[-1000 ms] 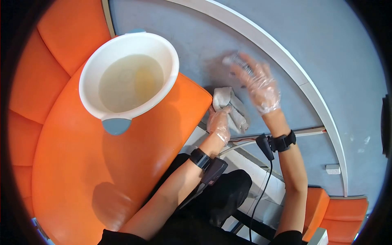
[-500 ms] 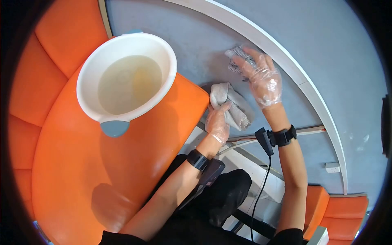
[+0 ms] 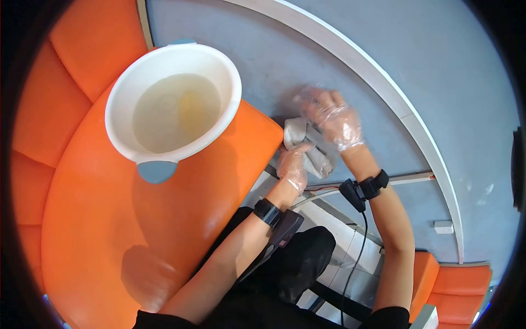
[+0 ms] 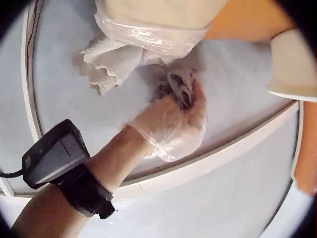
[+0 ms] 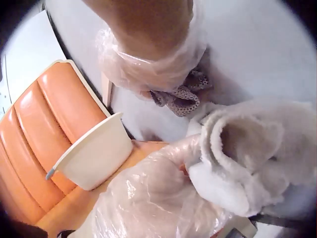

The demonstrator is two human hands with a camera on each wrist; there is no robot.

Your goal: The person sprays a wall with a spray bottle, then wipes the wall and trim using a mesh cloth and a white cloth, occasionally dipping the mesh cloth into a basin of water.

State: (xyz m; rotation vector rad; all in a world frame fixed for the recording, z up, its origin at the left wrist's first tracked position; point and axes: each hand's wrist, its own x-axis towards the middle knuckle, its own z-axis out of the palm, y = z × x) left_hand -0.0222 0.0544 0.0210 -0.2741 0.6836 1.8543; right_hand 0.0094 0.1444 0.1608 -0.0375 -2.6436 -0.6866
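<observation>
The left hand (image 3: 293,167), in a clear plastic glove, grips a folded whitish cloth (image 3: 316,159) beside the orange seat's corner. In the right wrist view that cloth (image 5: 233,163) hangs bunched from the gloved left hand (image 5: 148,193). My right hand (image 3: 335,120), also gloved, is curled round a dark mesh scrubber, just above and right of the cloth, against the grey-blue wall panel. The left wrist view shows the scrubber (image 4: 182,88) between the fingers of the right hand (image 4: 173,124), against the panel. The head view blurs the right fingertips.
A white basin (image 3: 156,148) with cloudy water and something yellowish in it stands on the orange seat (image 3: 186,219). A pale curved trim strip (image 3: 383,82) crosses the panel. Cables run below the hands, and a small white box (image 3: 444,227) sits on the panel at right.
The right hand has moved down and left with the scrubber, closer to the cloth, after moving slightly up earlier. The left hand keeps its grip on the cloth, shifting only slightly.
</observation>
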